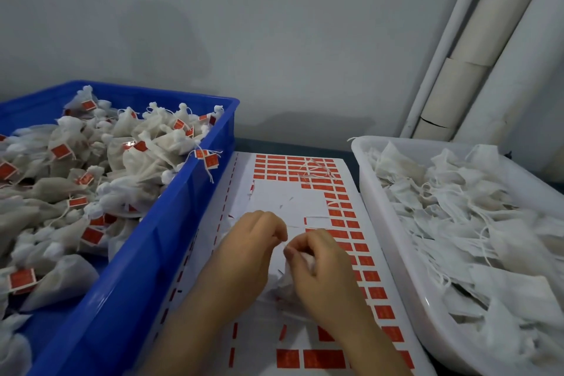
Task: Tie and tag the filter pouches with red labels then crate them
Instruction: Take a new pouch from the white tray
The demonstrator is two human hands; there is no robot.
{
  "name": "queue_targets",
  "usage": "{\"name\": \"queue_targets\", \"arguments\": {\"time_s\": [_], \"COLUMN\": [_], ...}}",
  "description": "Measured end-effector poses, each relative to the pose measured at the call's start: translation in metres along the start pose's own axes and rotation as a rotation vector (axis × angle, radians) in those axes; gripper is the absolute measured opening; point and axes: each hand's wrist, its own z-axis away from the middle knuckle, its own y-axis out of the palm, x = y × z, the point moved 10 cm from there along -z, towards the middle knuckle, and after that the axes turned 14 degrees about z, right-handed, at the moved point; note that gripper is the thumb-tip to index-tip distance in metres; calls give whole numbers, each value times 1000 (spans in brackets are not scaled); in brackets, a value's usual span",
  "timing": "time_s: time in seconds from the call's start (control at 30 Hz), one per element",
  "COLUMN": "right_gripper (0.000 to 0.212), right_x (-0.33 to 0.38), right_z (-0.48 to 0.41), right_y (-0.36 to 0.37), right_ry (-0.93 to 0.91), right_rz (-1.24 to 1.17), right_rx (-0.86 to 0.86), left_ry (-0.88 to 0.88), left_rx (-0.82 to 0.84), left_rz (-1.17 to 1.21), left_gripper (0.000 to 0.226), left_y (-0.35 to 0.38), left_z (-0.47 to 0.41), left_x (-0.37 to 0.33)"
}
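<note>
My left hand (250, 253) and my right hand (320, 272) meet over the white sheet of red labels (341, 210). Between them is a white filter pouch (285, 282), mostly hidden under my right hand, which grips its gathered top. My left hand pinches a thin white string (285, 243) that runs to the pouch. The blue crate (171, 223) on the left holds several tied pouches with red tags (61, 151). The white tray (393, 253) on the right is piled with untied pouches (457, 217).
A grey wall stands close behind the table. Pale pipes and cardboard tubes (476, 70) lean in the back right corner. Loose string scraps (314, 169) lie on the far end of the label sheet. The sheet fills the gap between crate and tray.
</note>
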Motion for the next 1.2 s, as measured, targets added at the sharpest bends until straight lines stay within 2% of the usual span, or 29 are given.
{"name": "queue_targets", "arguments": {"time_s": [0.07,0.13,0.2,0.37,0.47,0.53,0.6,0.67,0.73,0.77,0.83,0.93,1.03,1.2], "right_gripper": [22,19,15,11,13,10,9,16,26,28,27,22,18,23], "right_x": [-4,-9,-10,-10,-5,5,11,8,2,2,0,-5,-7,-12], "right_z": [0,-1,-2,-3,-2,0,4,8,10,12,14,14,13,14], "right_y": [-3,-6,-8,-9,-11,-18,-28,-39,-43,-43,-40,-35,-25,-19], "right_ry": [31,51,59,85,17,-87,-143,-106,-49,-39,-21,41,106,199], "right_rz": [-49,-129,-184,-255,-172,68,184,71,-89,-123,-170,-257,-369,-582], "right_rx": [5,17,35,50,19,-87,-230,-312,-331,-338,-325,-284,-190,-154], "left_ry": [-26,-30,38,157,228,200,138,108,41,-18,-132,-158,-179,-187], "left_rx": [-86,-194,-279,-422,-476,-435,-306,-182,-140,-143,-99,48,60,93], "left_rz": [-22,4,-12,-14,-22,144,516,836,1014,1023,856,617,601,583], "left_gripper": [42,34,27,33,26,23,14,17,15,13,25,38,41,27], "left_y": [-14,-31,-41,-51,-54,-49,-38,-30,-25,-22,-10,12,17,23], "left_z": [-1,1,2,8,12,12,9,5,3,2,1,3,4,6], "left_x": [-2,-2,-8,-16,-16,-9,-3,-2,3,9,18,17,20,18]}}
